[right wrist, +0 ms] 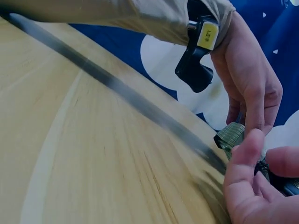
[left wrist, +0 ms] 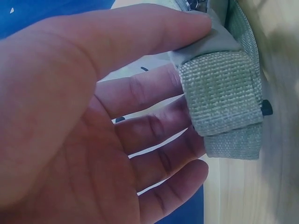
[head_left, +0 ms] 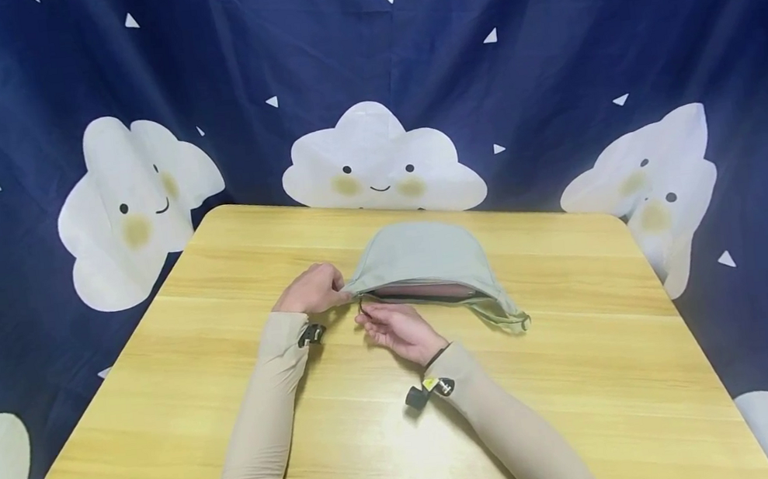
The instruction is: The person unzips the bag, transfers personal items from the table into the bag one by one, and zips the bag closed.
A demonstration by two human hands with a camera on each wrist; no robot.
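A pale grey-green waist bag lies on the table with its front zipper gaping, and a pinkish lining shows inside. My left hand pinches the bag's left end between thumb and fingers. There, in the left wrist view, a folded webbing strap hangs beside the fingers. Just in front of that corner, my right hand holds a small dark zipper pull at the left end of the opening. The right wrist view shows the thumb and index finger close together, partly covering the pull.
The wooden table has rounded corners, and a dark blue curtain with clouds hangs behind it. At the bag's right end a strap end lies on the tabletop. Each wrist wears a small black camera.
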